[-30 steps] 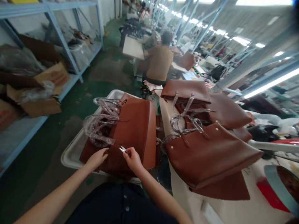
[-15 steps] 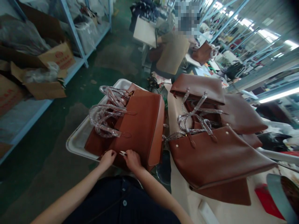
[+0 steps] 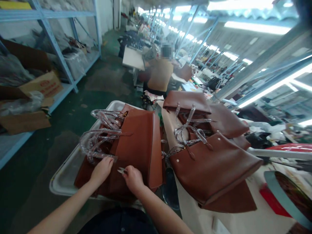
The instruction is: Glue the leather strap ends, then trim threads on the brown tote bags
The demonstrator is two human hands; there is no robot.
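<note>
Brown leather bags (image 3: 136, 139) lie in a white tray (image 3: 58, 183), their handles (image 3: 97, 139) wrapped in clear plastic. My left hand (image 3: 103, 167) is closed at the lower end of a wrapped handle, fingers pinched on it. Just to its right, my right hand (image 3: 133, 178) is closed round small metal snips (image 3: 122, 170), whose blades point left over the front bag. The snips' grip is hidden in the palm.
More brown bags (image 3: 212, 165) with wrapped handles are piled on the table (image 3: 187, 208) at the right. A red object (image 3: 274, 200) sits near its right end. Shelves with cartons (image 3: 41, 87) stand at left. A seated person (image 3: 158, 74) works farther ahead.
The view has tilted up. My left hand has moved up from the bag's lower part to the wrapped handle's end. My right hand still holds the snips.
</note>
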